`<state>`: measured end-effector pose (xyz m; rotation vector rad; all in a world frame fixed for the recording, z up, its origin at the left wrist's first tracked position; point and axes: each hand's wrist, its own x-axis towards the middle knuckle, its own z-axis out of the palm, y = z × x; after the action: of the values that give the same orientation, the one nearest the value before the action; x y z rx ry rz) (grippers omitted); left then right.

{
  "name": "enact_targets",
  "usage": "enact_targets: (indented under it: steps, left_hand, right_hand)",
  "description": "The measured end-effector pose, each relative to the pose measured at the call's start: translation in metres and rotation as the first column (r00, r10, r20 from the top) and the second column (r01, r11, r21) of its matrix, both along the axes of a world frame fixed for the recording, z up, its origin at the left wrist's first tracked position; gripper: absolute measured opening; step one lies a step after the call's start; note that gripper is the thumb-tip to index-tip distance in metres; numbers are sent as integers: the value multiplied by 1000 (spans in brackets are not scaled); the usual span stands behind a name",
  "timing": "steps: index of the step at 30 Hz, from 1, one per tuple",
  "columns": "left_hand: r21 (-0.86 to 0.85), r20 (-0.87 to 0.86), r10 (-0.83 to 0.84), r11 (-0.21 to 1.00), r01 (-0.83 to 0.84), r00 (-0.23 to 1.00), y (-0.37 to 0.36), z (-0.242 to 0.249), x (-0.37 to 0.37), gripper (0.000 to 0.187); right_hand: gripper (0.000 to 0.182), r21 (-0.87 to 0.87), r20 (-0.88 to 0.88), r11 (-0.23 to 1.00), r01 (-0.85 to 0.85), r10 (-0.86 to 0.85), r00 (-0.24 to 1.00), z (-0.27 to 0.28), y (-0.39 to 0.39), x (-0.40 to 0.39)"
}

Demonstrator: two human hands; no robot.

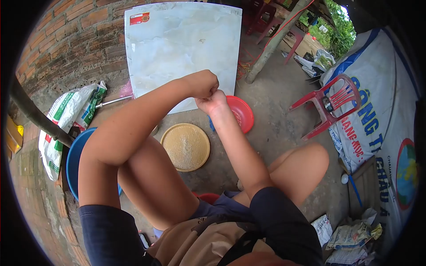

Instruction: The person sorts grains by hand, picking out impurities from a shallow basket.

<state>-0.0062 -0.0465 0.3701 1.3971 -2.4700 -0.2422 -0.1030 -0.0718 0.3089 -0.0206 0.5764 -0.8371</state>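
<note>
In front of me, above the ground, my left hand [203, 83] is closed in a fist with its back toward me. Just below it, my right hand [211, 102] has its inner wrist turned up and its fingers curled in; the two hands touch or nearly touch. Whatever they hold, if anything, is hidden. Below them on the floor lies a round tan tray [167, 153] with pale, grain-like stuff heaped along its middle. Partly behind my right forearm stands a red basin [247, 111] with small bits in it.
A big white board [186, 48] leans ahead. Left of my leg is a blue basin [74, 166], near a white sack [60, 119] and a brick wall [84, 35]. At right stand a red plastic chair [326, 106], a wooden post [275, 44] and a printed tarp [377, 111].
</note>
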Motion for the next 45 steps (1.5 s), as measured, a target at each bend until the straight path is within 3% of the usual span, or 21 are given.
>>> enact_targets:
  steps: [1,5,8,10,11,14,18,21,24,26,28,30,32,36,38,40,41,42,44,45]
  left_hand:
    - [-3,57,-5,1000,6,998,1,2,-1,16]
    - [73,66,-66,995,61,996,6,6,0,20]
    - [172,26,-105,980,99,994,13,1,5,23]
    - [259,121,-124,962,89,985,22,5,9,23]
    - [260,119,-130,961,95,984,22,3,14,22]
    - [252,61,-88,965,70,994,21,-4,29,21]
    - [208,118,48,975,-72,992,14,-3,38,20]
    - [276,107,18,960,-47,994,4,-15,38,21]
    - [384,64,-16,923,-10,998,-1,-34,34,22]
    - [367,236,48,920,-135,971,1,-51,32,22]
    - [373,357,8,915,-151,934,13,-65,28,26]
    - [419,434,-96,902,-107,896,32,-71,20,27]
    - [556,505,-203,820,-136,839,48,-68,12,29]
    - [640,630,-287,718,-273,721,31,-77,-3,31]
    - [608,609,-237,752,-254,757,13,-121,5,29]
    - [516,440,37,807,-286,897,-3,-163,10,27]
    - [489,341,97,831,-264,935,-7,-192,15,24]
    - [489,343,91,833,-260,935,-6,-222,19,24]
    - [329,176,314,875,-356,933,11,-275,23,27]
    - [343,143,365,853,-392,920,24,-290,22,35]
  right_hand:
    - [16,-31,117,999,-22,26,993,-6,-1,-6]
    - [18,-107,99,994,18,-7,995,-12,14,-12]
    - [20,-56,26,996,76,-75,997,-30,30,-10]
    - [20,-56,27,998,36,-35,999,-53,38,-7]
    - [19,86,148,996,-37,24,989,-74,34,-9]
    - [20,246,177,961,-130,87,980,-105,35,-16]
    - [21,272,127,949,-159,128,984,-125,30,-37]
    - [20,260,175,956,-134,90,981,-144,21,-58]
    - [21,220,115,975,-38,13,993,-165,17,-81]
    - [23,244,173,969,-33,-10,985,-184,9,-87]
    - [24,223,150,974,-33,-1,989,-193,5,-87]
    - [25,206,138,978,-27,-1,990,-205,5,-86]
    - [28,151,44,982,-116,110,993,-223,8,-84]
    - [26,260,48,953,-157,149,988,-240,16,-76]
    - [29,240,59,955,-173,163,985,-236,16,-71]
    - [30,237,45,963,-130,123,991,-237,11,-70]
    - [30,233,35,968,-88,83,996,-237,9,-70]
    - [30,233,37,969,-83,76,996,-240,6,-72]
    - [30,245,-116,963,112,-86,990,-255,-1,-79]
    - [29,281,-108,951,130,-103,989,-262,-4,-83]
